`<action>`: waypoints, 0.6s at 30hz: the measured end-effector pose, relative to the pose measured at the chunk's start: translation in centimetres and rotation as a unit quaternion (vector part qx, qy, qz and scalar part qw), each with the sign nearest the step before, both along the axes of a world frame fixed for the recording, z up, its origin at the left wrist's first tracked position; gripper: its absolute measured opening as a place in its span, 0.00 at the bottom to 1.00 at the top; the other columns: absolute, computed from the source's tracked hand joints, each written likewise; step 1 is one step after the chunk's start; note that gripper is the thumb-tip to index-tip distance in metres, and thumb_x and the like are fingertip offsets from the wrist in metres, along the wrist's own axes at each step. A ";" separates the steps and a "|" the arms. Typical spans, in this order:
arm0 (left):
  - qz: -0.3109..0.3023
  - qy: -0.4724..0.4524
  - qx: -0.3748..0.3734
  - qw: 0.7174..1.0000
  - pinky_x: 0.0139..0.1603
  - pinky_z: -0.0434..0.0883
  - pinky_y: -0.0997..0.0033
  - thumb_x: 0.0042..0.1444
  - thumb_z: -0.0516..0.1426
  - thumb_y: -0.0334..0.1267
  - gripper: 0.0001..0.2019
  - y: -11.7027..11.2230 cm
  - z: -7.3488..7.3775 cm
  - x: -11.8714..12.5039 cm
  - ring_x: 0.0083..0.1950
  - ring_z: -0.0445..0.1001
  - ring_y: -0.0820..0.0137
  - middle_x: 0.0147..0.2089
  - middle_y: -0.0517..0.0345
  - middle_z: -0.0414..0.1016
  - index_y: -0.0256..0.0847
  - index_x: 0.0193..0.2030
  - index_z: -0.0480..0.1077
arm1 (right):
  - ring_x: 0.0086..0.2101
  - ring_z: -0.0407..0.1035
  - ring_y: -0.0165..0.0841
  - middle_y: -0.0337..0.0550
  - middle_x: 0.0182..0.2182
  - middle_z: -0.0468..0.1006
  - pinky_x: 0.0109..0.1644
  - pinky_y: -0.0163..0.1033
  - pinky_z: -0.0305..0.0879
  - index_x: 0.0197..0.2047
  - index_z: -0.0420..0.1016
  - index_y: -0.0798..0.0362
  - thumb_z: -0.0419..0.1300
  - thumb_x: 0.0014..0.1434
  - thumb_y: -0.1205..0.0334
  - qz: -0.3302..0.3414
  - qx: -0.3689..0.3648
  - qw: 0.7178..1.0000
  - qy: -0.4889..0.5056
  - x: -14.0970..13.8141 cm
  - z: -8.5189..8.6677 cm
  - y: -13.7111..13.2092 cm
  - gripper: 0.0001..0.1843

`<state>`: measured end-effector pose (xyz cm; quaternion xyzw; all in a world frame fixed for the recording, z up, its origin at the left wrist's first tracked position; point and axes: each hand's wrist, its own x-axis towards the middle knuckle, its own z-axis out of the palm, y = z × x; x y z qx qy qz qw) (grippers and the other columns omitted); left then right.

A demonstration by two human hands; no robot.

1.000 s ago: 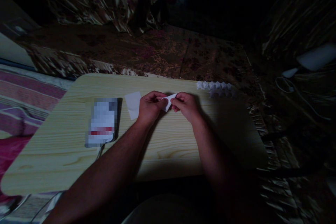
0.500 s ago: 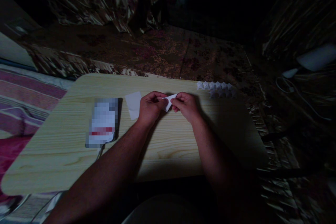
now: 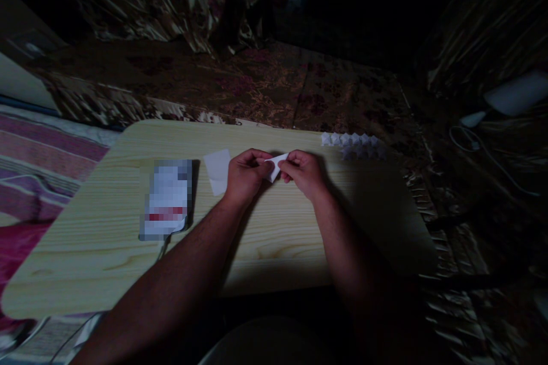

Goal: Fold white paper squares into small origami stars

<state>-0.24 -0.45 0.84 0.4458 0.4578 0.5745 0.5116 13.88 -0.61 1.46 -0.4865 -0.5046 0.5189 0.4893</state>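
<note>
A small piece of folded white paper is held between my two hands above the middle of the table. My left hand pinches its left side, thumb on top. The right edge is gripped by my right hand, with thumb and fingers closed together. Parts of the paper lie hidden under my fingers. Just left of my left hand rests a flat white sheet of paper. Several small folded white paper pieces stand in two rows at the table's far right.
A blurred-out device with a cable lies on the left of the wooden table. Behind the table is a surface covered in patterned cloth. Striped bedding is at the left, and a white object with a cord at the right.
</note>
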 end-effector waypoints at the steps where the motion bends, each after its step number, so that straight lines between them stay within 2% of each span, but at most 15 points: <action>1: 0.001 0.001 0.000 1.000 0.26 0.66 0.73 0.39 0.64 0.35 0.10 0.0 0.0 0.0 0.24 0.69 0.74 0.26 0.59 0.74 0.36 0.32 0.74 | 0.17 0.63 0.23 0.33 0.16 0.70 0.20 0.29 0.60 0.26 0.65 0.54 0.63 0.47 0.59 -0.001 -0.002 1.000 -0.001 0.0 0.0 0.0 0.10; 18: 0.007 0.010 -0.006 1.000 0.25 0.65 0.73 0.39 0.64 0.36 0.09 -0.1 0.3 0.2 0.22 0.68 0.74 0.24 0.59 0.74 0.37 0.30 0.74 | 0.18 0.60 0.22 0.31 0.16 0.68 0.21 0.29 0.57 0.25 0.66 0.53 0.61 0.47 0.57 -0.036 -0.014 0.999 0.015 0.0 0.1 0.1 0.10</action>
